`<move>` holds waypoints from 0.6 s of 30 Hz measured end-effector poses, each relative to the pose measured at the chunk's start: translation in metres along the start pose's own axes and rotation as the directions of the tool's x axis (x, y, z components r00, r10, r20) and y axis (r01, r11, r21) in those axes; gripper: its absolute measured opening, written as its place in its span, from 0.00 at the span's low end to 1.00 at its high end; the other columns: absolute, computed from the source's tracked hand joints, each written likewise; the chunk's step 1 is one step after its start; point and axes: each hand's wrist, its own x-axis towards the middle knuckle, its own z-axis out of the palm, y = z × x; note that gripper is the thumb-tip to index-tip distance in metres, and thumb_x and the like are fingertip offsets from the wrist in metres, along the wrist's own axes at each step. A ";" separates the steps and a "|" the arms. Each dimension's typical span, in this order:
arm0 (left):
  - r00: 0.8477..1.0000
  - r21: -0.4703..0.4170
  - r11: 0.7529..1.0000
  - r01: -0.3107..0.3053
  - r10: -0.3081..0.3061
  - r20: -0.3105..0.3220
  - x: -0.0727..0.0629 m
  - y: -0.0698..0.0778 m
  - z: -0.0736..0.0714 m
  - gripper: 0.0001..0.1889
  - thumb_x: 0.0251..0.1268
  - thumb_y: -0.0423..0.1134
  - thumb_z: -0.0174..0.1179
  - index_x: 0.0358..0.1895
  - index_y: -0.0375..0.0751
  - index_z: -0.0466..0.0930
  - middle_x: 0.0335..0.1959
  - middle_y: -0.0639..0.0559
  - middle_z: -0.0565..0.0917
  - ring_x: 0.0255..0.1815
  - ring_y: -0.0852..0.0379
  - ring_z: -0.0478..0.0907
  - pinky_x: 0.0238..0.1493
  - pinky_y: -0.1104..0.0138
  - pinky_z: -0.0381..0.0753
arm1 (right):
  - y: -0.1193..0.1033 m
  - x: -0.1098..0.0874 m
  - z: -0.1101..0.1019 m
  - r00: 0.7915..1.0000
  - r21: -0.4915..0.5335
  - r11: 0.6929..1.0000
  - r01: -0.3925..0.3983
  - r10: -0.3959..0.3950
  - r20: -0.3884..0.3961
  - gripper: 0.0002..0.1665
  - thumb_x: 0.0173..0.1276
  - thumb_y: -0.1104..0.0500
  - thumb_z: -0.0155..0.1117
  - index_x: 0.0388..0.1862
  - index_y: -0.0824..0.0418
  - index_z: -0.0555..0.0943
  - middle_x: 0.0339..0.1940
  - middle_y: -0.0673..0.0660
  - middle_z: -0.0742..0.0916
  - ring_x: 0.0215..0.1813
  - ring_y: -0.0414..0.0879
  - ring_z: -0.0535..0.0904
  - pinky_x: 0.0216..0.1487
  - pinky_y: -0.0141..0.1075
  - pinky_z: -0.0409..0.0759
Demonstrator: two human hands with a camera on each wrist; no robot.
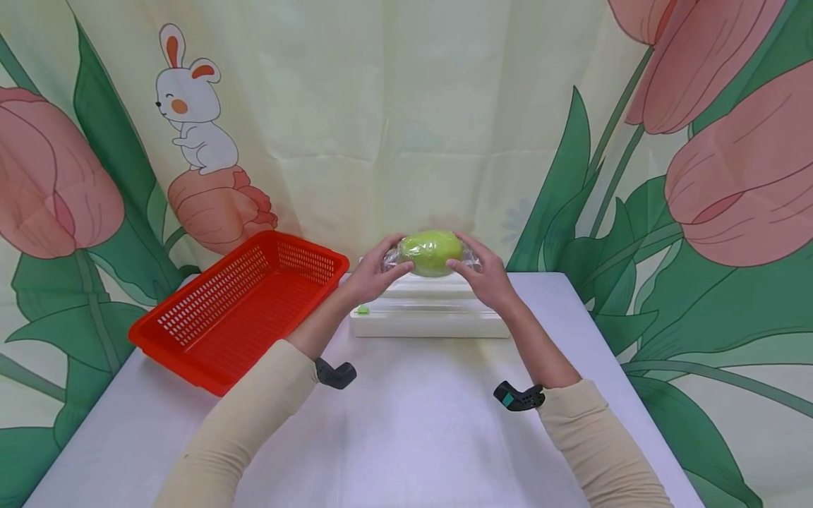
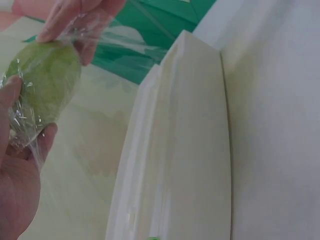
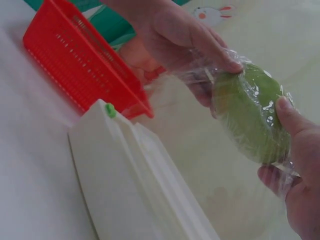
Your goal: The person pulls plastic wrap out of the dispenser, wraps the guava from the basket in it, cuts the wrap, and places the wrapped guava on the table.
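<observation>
An oval green mango (image 1: 432, 252) is covered in clear cling film (image 3: 257, 92), which gathers in loose folds at both ends. My left hand (image 1: 380, 271) grips one end of it, thumb on the near side and fingers behind. At the other end my right hand (image 1: 485, 274) holds it the same way, its thumb (image 3: 289, 111) pressed on the wrapped skin. Both hands keep the fruit raised over a white cling film dispenser (image 1: 428, 324). A thin sheet of film trails from the fruit in the left wrist view.
A red plastic basket (image 1: 317, 262) with slotted sides stands at the left of the white-covered table (image 1: 419, 416). The dispenser has a green slider (image 1: 363, 310) at its left end. Behind the table hangs a curtain (image 1: 444, 92) printed with tulips and a rabbit.
</observation>
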 end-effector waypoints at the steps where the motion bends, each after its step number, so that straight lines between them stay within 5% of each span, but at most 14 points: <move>1: 1.000 0.003 1.000 0.000 0.000 -0.002 0.000 0.001 0.000 0.32 0.66 0.46 0.61 0.71 0.54 0.60 0.59 0.48 0.73 0.55 0.49 0.74 0.54 0.58 0.82 | -0.006 -0.002 -0.001 1.000 -0.004 1.000 0.002 -0.002 0.000 0.36 0.70 0.58 0.61 0.75 0.58 0.61 0.74 0.63 0.67 0.71 0.61 0.67 0.64 0.54 0.74; 7: 1.000 0.001 1.000 0.014 -0.014 -0.007 0.000 0.007 -0.002 0.31 0.66 0.47 0.61 0.70 0.56 0.61 0.59 0.47 0.73 0.55 0.48 0.74 0.55 0.57 0.81 | -0.022 -0.008 -0.004 1.000 -0.014 1.000 0.007 -0.007 -0.008 0.36 0.70 0.59 0.60 0.74 0.61 0.61 0.74 0.64 0.67 0.70 0.61 0.68 0.64 0.54 0.74; 11: 1.000 -0.016 0.999 0.027 -0.028 -0.012 -0.001 0.008 -0.002 0.29 0.66 0.45 0.61 0.69 0.53 0.63 0.57 0.46 0.75 0.53 0.48 0.76 0.54 0.59 0.82 | 0.002 0.003 -0.002 1.000 -0.006 1.000 0.013 -0.013 -0.015 0.37 0.69 0.58 0.62 0.75 0.57 0.62 0.75 0.62 0.67 0.70 0.61 0.69 0.62 0.55 0.75; 18: 0.996 -0.058 0.995 0.083 -0.084 -0.020 -0.002 0.006 0.003 0.24 0.69 0.44 0.58 0.66 0.44 0.67 0.52 0.44 0.78 0.49 0.49 0.79 0.52 0.59 0.83 | 0.028 0.014 0.003 0.996 -0.021 0.996 0.082 -0.082 -0.024 0.41 0.68 0.52 0.63 0.77 0.49 0.58 0.72 0.60 0.70 0.77 0.55 0.58 0.75 0.57 0.57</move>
